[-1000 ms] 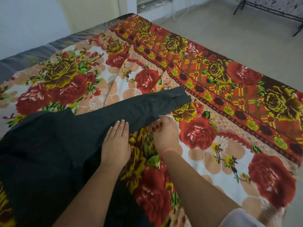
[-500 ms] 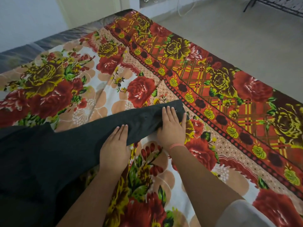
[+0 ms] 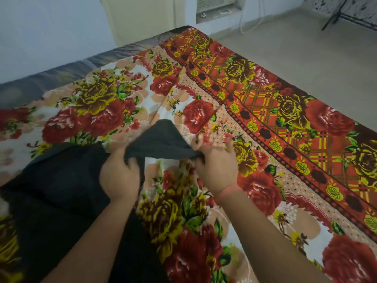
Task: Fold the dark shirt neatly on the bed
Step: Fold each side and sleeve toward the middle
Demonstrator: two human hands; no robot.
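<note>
**Dark sleeve (image 3: 161,139) held at both ends**

Your left hand (image 3: 120,174) grips the sleeve near the shoulder. Your right hand (image 3: 216,168) pinches its cuff end. The sleeve's long axis runs left to right across centre frame, peaked between your hands. The dark shirt (image 3: 61,180) lies lower left on the bed (image 3: 275,190), nearer your left hand.

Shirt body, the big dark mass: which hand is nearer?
Left. The left hand grips the sleeve right at the edge of the shirt body. The right hand pinches the sleeve's far end, out over the floral bedsheet, apart from the body.
</note>
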